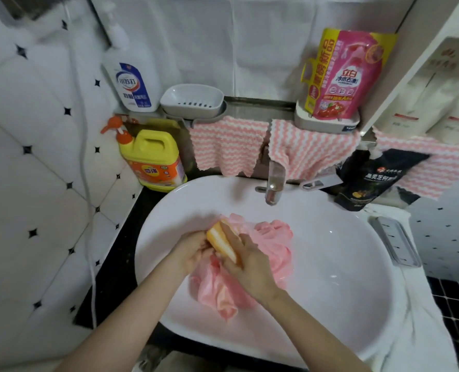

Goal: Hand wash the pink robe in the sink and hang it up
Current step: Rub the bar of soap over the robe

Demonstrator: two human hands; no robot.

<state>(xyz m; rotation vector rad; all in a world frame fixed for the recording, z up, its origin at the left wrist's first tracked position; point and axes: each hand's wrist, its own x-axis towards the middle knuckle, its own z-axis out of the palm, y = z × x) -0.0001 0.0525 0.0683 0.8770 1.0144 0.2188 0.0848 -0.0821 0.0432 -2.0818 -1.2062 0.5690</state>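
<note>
The pink robe (272, 245) lies bunched and wet in the white sink (338, 277), left of the basin's middle. My right hand (247, 260) grips a yellow and white bar of soap (221, 242) and holds it against the robe. My left hand (193, 251) grips a fold of the robe just left of the soap. Part of the robe is hidden under both hands.
A chrome tap (274, 183) stands at the sink's back rim. Behind it hang pink striped cloths (228, 146). A yellow detergent bottle (153, 159), a white pump bottle (131, 81), an empty soap dish (192, 99), a pink refill pouch (343, 73) and a black pouch (368, 178) surround the basin.
</note>
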